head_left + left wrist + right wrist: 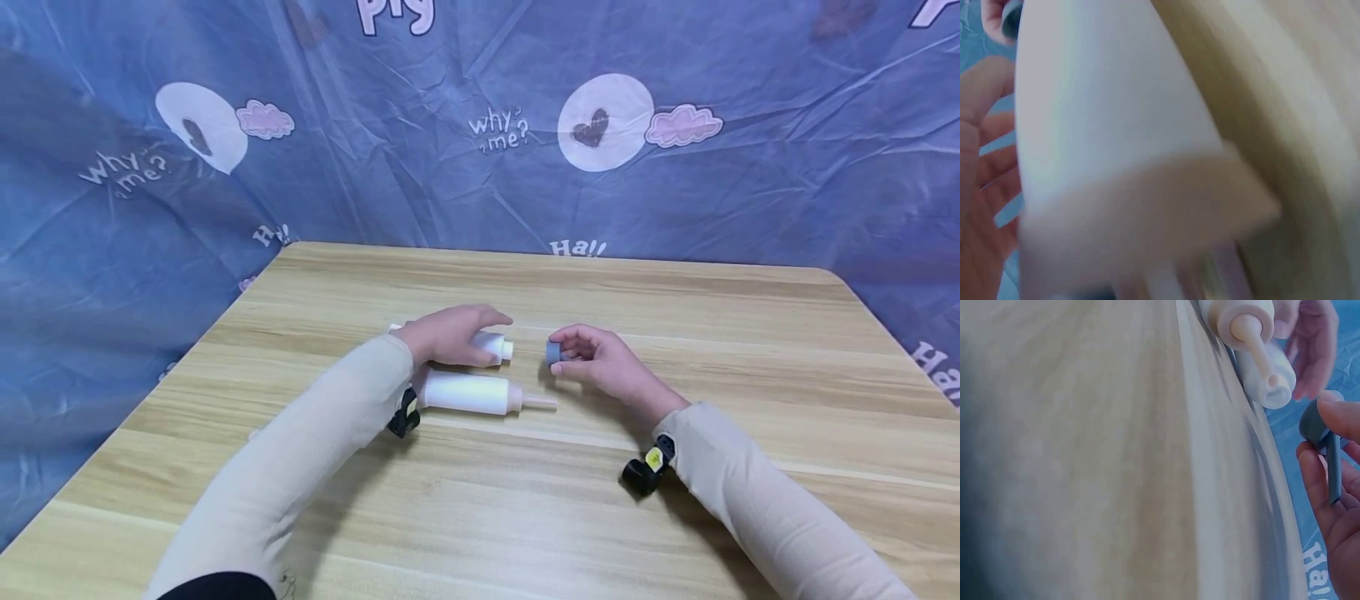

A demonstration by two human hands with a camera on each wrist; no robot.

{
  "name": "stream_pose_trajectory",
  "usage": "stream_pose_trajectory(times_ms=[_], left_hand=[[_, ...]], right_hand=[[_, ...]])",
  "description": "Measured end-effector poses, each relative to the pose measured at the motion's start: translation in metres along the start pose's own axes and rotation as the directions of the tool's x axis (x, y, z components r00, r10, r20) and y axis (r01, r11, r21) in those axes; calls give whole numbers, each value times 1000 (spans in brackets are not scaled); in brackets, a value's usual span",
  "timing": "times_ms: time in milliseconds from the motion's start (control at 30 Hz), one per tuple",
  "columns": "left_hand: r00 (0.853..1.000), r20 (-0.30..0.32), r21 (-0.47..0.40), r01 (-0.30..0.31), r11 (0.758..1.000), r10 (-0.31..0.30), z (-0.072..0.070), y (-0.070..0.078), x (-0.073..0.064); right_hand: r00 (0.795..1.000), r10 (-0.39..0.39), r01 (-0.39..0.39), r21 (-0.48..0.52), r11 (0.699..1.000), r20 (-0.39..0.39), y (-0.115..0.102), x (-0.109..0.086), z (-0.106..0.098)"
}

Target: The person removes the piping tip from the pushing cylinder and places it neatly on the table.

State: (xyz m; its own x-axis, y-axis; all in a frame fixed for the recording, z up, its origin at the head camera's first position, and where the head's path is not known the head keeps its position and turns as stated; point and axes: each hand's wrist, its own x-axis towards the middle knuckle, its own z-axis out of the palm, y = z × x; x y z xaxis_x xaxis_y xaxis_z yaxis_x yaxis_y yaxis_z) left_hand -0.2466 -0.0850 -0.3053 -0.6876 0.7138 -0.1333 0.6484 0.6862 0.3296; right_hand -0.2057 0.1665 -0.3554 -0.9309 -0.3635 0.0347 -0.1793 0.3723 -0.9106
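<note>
A white squeeze bottle (467, 392) with a pink collar and tapered pink nozzle lies on its side. Just beyond it lies a second white bottle (491, 346), its bare neck pointing right. Over this second bottle is my left hand (448, 332), thumb and forefinger spread apart, covering its middle. My right hand (600, 362) pinches a small grey-blue nozzle cap (1316, 428) between thumb and fingers, to the right of the bare neck. A thin spout sticks out from the cap in the right wrist view. The first bottle blocks much of the left wrist view.
The bottles lie on a wood-grain table (517, 500) with rounded far corners. Behind it hangs a blue printed cloth (450, 192), which also runs down the left side. Each wrist carries a small black camera (641, 477).
</note>
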Motion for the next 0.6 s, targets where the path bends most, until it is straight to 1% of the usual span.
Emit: stream_pose_trajectory(times_ms=[67,167,233,300,367,467,500,600], left_hand=[[997,-79,-12,-11,1000,10,0,6,-1],[982,-190,-47,-23,999,14,3,14,-1],[971,-241,-103,-37,994,11,5,18,-1],[964,-267,-186,-53,981,2,9,21,0],[961,-276,-287,-67,956,-16,12,24,1],[957,-285,-428,-74,901,-57,18,30,3],[954,-292,-460,-75,885,-71,20,32,3],[942,-316,-525,-72,848,-116,25,40,3]], right_hand=[[1000,9,-9,-3,1000,-6,-2,0,-1],[1000,27,-27,-13,1000,-15,-6,0,-3],[999,31,-31,-24,999,-15,-9,-1,-4],[999,33,-33,-29,999,-11,-11,-1,-5],[999,33,-34,-23,999,-6,-13,-2,-6],[999,36,-36,-1,999,-6,-15,-3,-8],[999,37,-37,11,999,-8,-16,-4,-8],[999,40,-40,39,998,-13,-19,-6,-9]])
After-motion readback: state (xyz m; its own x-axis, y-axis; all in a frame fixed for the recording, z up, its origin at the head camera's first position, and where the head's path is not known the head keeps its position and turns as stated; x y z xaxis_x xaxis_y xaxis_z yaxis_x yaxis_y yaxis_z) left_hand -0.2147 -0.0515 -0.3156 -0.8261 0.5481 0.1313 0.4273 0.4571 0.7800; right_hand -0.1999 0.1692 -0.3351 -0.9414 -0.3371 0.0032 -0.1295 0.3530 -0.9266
